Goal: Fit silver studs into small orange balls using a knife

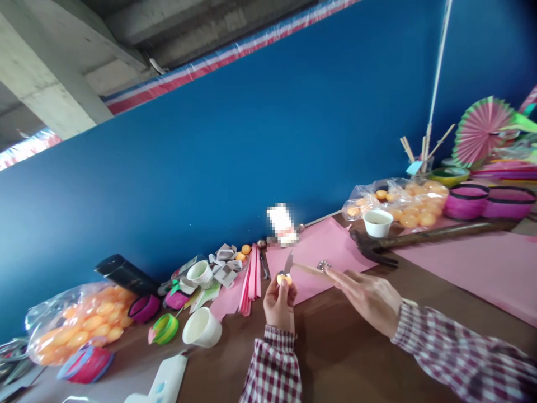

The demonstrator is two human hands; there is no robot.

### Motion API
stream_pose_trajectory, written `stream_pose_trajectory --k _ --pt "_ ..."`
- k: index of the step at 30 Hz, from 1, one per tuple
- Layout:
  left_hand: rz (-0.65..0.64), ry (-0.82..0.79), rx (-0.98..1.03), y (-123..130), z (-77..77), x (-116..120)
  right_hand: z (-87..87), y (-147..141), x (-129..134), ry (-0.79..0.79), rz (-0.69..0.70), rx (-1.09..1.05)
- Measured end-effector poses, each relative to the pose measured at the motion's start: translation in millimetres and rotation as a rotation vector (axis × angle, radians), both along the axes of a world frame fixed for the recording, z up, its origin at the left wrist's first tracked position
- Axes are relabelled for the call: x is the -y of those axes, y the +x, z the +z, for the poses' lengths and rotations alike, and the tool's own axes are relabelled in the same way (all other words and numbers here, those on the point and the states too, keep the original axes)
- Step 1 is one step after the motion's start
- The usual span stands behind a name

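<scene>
Between the thumb and fingers of my left hand (280,305) is a small orange plastic ball (284,279) with a dark patch on its top. My right hand (369,296) grips a slim wooden-handled tool (309,269); its pointed grey tip (289,261) lies just above the ball. I cannot tell whether the tip touches the ball. By the right fingertips shows a shiny, crumpled silver thing (323,265); whether it is held is unclear. Pink paper (310,291) lies on the brown table under and behind both hands.
Right: a hammer (440,234), a white cup (377,225), a bag of orange balls (415,210). Left: another ball bag (90,319), a paper cup (202,328), folded pink strips (250,280), a white power strip (161,380). A blue wall (210,168) stands behind.
</scene>
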State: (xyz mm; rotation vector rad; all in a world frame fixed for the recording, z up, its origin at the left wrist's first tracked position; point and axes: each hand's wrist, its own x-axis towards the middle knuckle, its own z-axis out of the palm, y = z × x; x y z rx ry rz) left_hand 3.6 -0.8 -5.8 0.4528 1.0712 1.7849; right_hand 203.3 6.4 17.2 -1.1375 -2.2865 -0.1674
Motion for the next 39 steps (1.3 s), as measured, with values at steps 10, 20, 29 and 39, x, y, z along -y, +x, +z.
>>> stream_pose_trajectory --k 10,20,29,39 --pt "-0.003 0.043 -0.316 -3 -8.9 0 0.4 3 -2 -0.015 -0.023 0.002" --pt "-0.026 0.013 -0.289 -1 -5.8 1 9.7 13 -13 -0.071 -0.152 -0.048" --pt "-0.059 0.036 -0.339 2 -4.3 5 -3.2 29 -40 -0.110 -0.329 0.169" --pt "-0.105 0.068 -0.497 9 -2.0 9 -12.4 22 -37 -0.058 -0.280 0.175"
